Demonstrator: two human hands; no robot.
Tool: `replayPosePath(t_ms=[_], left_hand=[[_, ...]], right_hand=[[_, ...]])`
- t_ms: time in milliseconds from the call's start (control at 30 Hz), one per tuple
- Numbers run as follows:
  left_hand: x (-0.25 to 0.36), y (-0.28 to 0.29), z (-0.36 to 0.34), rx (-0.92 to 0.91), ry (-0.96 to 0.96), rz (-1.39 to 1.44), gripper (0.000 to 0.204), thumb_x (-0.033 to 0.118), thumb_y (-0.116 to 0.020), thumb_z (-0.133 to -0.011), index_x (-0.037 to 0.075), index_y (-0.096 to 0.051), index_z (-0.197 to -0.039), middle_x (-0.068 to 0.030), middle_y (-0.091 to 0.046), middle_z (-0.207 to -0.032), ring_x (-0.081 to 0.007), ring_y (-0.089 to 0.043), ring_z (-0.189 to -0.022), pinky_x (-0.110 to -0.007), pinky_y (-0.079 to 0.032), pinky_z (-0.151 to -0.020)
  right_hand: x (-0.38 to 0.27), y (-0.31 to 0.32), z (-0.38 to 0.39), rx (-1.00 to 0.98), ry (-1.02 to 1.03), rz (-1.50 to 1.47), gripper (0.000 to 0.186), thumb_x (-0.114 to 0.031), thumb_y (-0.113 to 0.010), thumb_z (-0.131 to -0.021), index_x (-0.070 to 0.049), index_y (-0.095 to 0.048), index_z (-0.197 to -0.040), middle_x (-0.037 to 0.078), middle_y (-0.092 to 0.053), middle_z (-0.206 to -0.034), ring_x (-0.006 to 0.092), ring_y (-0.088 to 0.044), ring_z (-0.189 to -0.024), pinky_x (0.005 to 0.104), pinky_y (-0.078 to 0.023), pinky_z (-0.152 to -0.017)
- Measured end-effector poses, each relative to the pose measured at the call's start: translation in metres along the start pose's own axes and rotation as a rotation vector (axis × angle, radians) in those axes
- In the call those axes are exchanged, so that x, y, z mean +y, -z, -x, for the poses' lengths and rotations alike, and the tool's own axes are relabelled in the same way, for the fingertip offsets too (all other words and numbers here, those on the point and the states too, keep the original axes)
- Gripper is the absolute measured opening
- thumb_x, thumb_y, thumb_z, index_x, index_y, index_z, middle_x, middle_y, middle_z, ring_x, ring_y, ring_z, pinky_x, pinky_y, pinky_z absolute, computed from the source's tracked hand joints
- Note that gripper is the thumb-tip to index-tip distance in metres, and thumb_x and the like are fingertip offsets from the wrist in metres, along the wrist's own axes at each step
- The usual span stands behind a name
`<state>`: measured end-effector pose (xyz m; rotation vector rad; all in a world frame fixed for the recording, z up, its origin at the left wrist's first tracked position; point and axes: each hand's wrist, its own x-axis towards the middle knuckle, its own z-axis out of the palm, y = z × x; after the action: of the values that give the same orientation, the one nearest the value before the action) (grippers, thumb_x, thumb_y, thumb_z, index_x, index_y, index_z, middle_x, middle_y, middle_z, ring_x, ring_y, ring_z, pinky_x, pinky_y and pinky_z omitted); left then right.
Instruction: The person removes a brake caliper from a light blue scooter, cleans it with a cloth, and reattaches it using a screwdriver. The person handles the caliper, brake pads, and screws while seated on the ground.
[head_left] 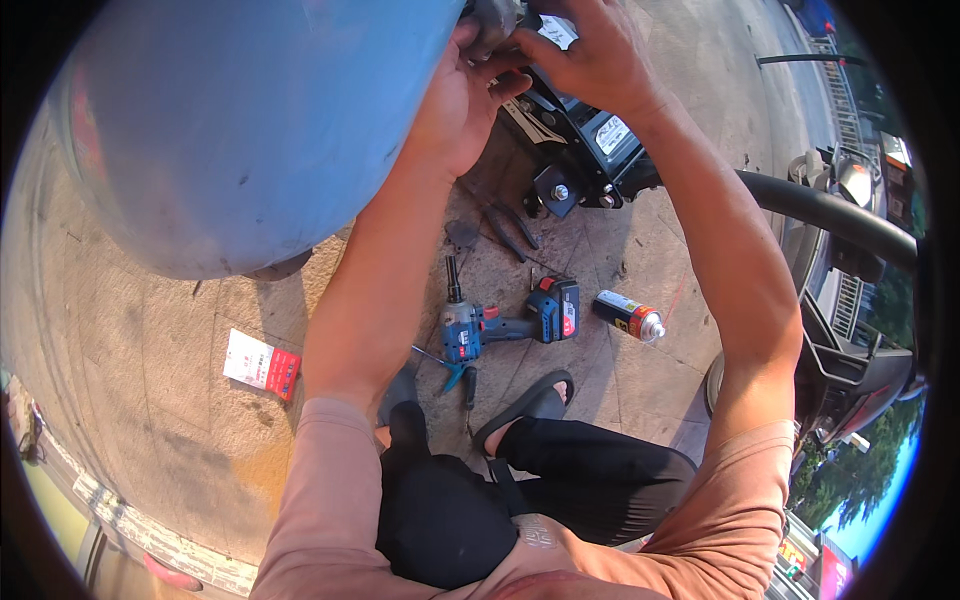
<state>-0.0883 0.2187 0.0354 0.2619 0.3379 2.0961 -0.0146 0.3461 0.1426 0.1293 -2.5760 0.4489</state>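
Note:
At the top, my left hand has its fingers curled up by a grey part at the edge of the large glossy blue-grey body panel. My right hand reaches to the same spot from the right, fingers closed. What both grip is largely hidden. Just below them is a black metal bracket assembly with bolts and white labels.
Below lie pliers, a blue impact wrench, a spray can, a small hand tool and a red-white packet, on paving. A scooter and thick black bar are at right.

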Motion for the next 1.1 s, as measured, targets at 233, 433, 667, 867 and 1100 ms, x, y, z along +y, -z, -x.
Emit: replayPosePath(t_ms=[233,433,667,867,1100], left_hand=[[-0.003,0.006,0.000,0.026,-0.081,-0.104,0.025,0.028,-0.050,-0.103,0.010,-0.062,-0.114,-0.0036,-0.067,-0.111,-0.0217,-0.065,-0.097,-0.042,-0.053,-0.084],[0.009,0.013,0.003,0.039,-0.003,-0.138,0.025,0.028,-0.052,-0.102,0.011,-0.060,-0.118,-0.0036,-0.066,-0.112,-0.0220,-0.064,-0.100,-0.043,-0.054,-0.087],[0.027,0.016,0.009,-0.011,0.061,-0.098,0.032,0.031,-0.047,-0.101,0.011,-0.062,-0.122,-0.0050,-0.066,-0.120,-0.0250,-0.063,-0.110,-0.052,-0.050,-0.096],[0.024,0.015,0.009,-0.095,0.065,-0.042,0.034,0.032,-0.047,-0.101,0.012,-0.061,-0.125,-0.0034,-0.066,-0.121,-0.0252,-0.061,-0.113,-0.054,-0.047,-0.099],[0.024,0.008,0.008,-0.046,0.048,-0.128,0.034,0.032,-0.048,-0.102,0.012,-0.060,-0.127,-0.0042,-0.066,-0.123,-0.0259,-0.059,-0.116,-0.052,-0.045,-0.102]], right_hand=[[-0.004,-0.002,-0.001,0.041,0.072,0.035,0.056,-0.003,-0.076,-0.075,-0.010,-0.057,-0.128,0.017,-0.061,-0.120,0.0364,-0.065,-0.104,0.0418,-0.055,-0.084],[-0.006,-0.007,0.003,0.007,0.006,-0.001,0.059,-0.004,-0.077,-0.077,-0.009,-0.054,-0.131,0.018,-0.061,-0.122,0.0372,-0.066,-0.101,0.0417,-0.056,-0.082],[-0.003,-0.006,0.006,-0.024,-0.072,-0.047,0.057,-0.007,-0.077,-0.079,-0.009,-0.054,-0.130,0.018,-0.061,-0.121,0.0366,-0.067,-0.095,0.0413,-0.056,-0.075],[0.003,-0.010,0.007,0.006,0.057,-0.038,0.050,-0.003,-0.074,-0.081,-0.009,-0.055,-0.127,0.018,-0.061,-0.120,0.0376,-0.067,-0.093,0.0401,-0.057,-0.073],[0.010,-0.014,0.007,0.088,0.091,-0.112,0.042,0.002,-0.070,-0.081,-0.007,-0.059,-0.121,0.018,-0.062,-0.122,0.0378,-0.066,-0.102,0.0394,-0.057,-0.078]])
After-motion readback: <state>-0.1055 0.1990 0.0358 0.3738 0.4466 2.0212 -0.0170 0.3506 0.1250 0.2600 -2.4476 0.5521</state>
